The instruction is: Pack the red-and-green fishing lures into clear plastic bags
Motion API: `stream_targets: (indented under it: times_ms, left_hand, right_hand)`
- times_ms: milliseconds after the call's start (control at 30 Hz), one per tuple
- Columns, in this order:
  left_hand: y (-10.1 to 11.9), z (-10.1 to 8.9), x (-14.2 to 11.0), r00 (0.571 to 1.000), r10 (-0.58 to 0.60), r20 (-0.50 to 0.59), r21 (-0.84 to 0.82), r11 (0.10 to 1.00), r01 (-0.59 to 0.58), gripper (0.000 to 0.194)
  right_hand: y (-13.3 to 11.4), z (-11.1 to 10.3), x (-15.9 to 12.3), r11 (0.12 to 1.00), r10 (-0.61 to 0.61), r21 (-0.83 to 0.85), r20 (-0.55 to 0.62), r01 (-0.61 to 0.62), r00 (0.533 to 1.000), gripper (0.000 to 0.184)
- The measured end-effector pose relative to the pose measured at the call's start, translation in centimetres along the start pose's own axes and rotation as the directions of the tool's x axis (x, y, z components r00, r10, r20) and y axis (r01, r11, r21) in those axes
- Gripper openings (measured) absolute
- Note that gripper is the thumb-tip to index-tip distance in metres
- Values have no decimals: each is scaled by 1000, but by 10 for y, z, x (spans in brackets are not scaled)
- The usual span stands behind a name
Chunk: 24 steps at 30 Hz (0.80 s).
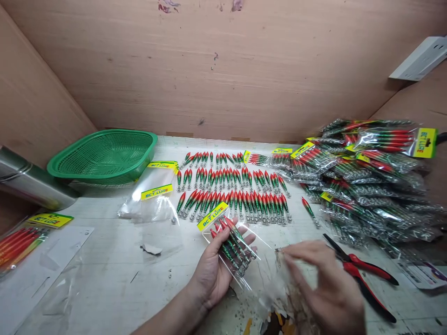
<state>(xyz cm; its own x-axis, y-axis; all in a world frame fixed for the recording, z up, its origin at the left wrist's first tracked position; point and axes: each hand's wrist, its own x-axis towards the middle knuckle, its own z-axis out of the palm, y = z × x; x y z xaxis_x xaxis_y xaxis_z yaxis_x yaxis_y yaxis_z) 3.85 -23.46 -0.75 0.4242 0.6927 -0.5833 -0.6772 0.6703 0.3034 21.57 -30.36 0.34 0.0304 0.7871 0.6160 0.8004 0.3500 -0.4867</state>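
Observation:
A clear plastic bag of fishing lures [234, 246] with a yellow "BCT LURE" header lies across the palm of my left hand [218, 267], thumb pressed over it. Several red-and-green lures with hooks at their tails are inside. To the right, my right hand [319, 284] is blurred by motion, its thumb and fingers drawn together near the bag's open side. Something small and pale shows at its fingertips, too smeared to name. Beyond both hands, loose lures [240, 204] lie in rows on the white table [115, 260].
Packed lure bags [366, 186] form a heap at the right, near red-and-black pliers [363, 270]. Flat, headed bags [159, 204] lie left of the rows. A green basket [104, 153], a metal cylinder [33, 179] and an orange-lure pack [28, 237] stand or lie at the left.

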Motion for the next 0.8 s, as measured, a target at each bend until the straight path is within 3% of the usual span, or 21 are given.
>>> stream_targets:
  times_ms: [33, 67, 133, 233, 300, 433, 600, 700, 800]
  left_hand:
    - [0, 0, 0, 1000, 1, -6, 1, 1000, -1, 36]
    - [1, 1, -1, 1000, 1, -8, 1, 1000, -1, 35]
    - [1, 1, -2, 1000, -3, -4, 1, 1000, 3, 33]
    - [1, 0, -2, 1000, -13, -7, 0, 1000, 13, 31]
    - [1, 1, -1, 1000, -10, -16, 3, 1000, 10, 32]
    - [2, 2, 0, 999, 12, -31, 16, 1000, -12, 34]
    - [2, 2, -1, 1000, -2, -31, -4, 1000, 2, 32]
    - [2, 1, -1, 999, -7, -33, -9, 1000, 7, 32]
    - [3, 0, 1, 999, -4, -39, -11, 1000, 3, 32]
  right_hand:
    - [20, -10, 3, 997, 51, -50, -43, -54, 998, 16]
    - [42, -20, 7, 971, 111, -208, -34, -116, 993, 16]
    - [90, -37, 13, 878, 195, -460, 89, -133, 977, 24]
    - [145, -48, 17, 874, 219, -475, 199, -101, 955, 30]
    - [162, -48, 17, 890, 209, -450, 261, -73, 942, 29]
    - [166, -38, 17, 909, 194, -414, 331, -42, 923, 29]
    - [157, -39, 23, 922, 197, -383, 322, -63, 926, 35]
    - [139, -49, 16, 926, 201, -369, 300, -80, 933, 34]
    - [109, -58, -8, 931, 175, -355, 226, -86, 958, 39]
